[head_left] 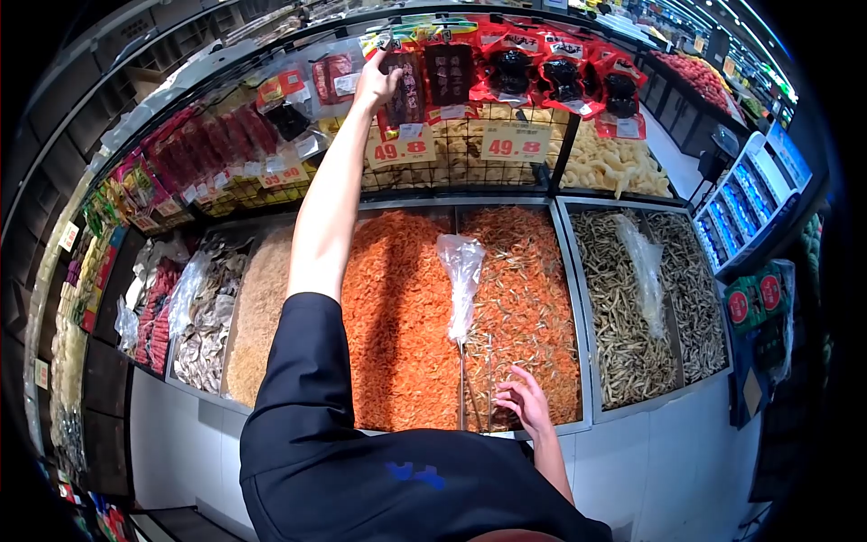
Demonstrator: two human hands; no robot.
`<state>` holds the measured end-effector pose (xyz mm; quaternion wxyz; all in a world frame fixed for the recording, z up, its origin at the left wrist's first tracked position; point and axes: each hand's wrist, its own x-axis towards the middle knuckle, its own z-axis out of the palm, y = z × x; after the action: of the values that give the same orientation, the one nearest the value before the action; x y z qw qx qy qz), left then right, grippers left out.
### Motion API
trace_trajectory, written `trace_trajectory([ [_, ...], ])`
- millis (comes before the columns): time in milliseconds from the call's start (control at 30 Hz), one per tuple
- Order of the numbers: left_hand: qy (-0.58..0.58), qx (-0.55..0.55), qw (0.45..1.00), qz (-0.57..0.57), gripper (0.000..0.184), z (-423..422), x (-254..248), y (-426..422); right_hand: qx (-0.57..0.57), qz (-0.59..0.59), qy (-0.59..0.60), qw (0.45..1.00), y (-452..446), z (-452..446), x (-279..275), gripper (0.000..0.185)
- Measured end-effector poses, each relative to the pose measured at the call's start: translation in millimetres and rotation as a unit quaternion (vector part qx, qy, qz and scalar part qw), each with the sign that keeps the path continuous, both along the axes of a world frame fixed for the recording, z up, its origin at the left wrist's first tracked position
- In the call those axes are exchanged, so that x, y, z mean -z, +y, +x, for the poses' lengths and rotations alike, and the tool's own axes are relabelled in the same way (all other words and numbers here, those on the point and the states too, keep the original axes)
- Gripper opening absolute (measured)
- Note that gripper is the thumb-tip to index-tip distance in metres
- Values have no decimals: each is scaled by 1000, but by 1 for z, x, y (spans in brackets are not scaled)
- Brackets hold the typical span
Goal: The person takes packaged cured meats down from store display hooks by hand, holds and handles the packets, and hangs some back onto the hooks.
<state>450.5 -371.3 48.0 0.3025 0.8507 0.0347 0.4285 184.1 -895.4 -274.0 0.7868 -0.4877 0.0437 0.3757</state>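
My left hand is stretched up to the hanging rack, its fingers at the upper left edge of a dark brown packet with yellow at its top. The fingers seem bent round that edge, and part of the grip is hidden. A similar dark packet hangs just to the right. Low over the bin of orange dried shrimp, my right hand is held with loosely bent fingers apart and nothing in it. A clear plastic bag covers the top of a thin rod standing between the two orange heaps.
Red packets hang along the rack above price cards. Bins of small dried fish lie to the right, pale dried goods to the left. A blue-and-white display stand and green-and-red boxes stand at the right.
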Motion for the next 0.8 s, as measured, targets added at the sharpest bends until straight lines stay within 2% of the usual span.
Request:
trace_trajectory([
  [33,-9,-16,997,70,70,-1,1,-1,6,3,-1,1000,0,0,-1,43],
  [67,-8,-15,997,69,70,-2,5,-2,11,5,0,1000,-1,0,-1,43],
  [133,218,-150,963,54,82,-38,-1,-40,15,7,-2,1000,-2,-1,-4,43],
  [167,215,-149,963,73,90,-48,11,-42,14,8,-3,1000,-2,-1,-4,43],
  [233,236,-156,954,100,86,-81,34,-62,14,11,-1,1000,-4,-3,-3,42],
  [300,268,-141,953,28,67,-130,71,-92,10,16,5,1000,-6,-5,5,42],
  [333,223,-112,968,30,59,-150,115,-98,2,20,9,1000,-7,-5,7,42],
  [367,263,-106,958,28,51,-175,150,-110,-5,11,14,1000,-6,-6,2,40],
  [400,279,-44,959,8,46,-203,182,-121,3,9,12,1000,-6,-7,2,40],
  [433,319,-17,947,-45,41,-229,215,-138,-13,9,12,1000,-5,-8,3,39],
  [467,406,38,900,-154,40,-255,234,-153,-30,8,14,999,-3,-10,4,38],
  [500,424,80,889,-151,33,-281,262,-163,-42,0,17,999,-1,-11,2,37],
  [533,436,122,857,-248,28,-307,289,-172,-51,1,16,999,0,-12,8,35],
  [600,453,153,773,-416,23,-356,307,-193,-77,-28,15,997,9,-16,2,33],
  [667,426,149,748,-487,23,-393,327,-208,-108,-48,-4,993,17,-23,9,28],
  [767,430,120,732,-515,23,-427,334,-230,-165,-71,-36,983,28,-38,21,26],
  [800,419,142,720,-534,25,-434,342,-236,-161,-74,-36,983,30,-44,20,26],
])
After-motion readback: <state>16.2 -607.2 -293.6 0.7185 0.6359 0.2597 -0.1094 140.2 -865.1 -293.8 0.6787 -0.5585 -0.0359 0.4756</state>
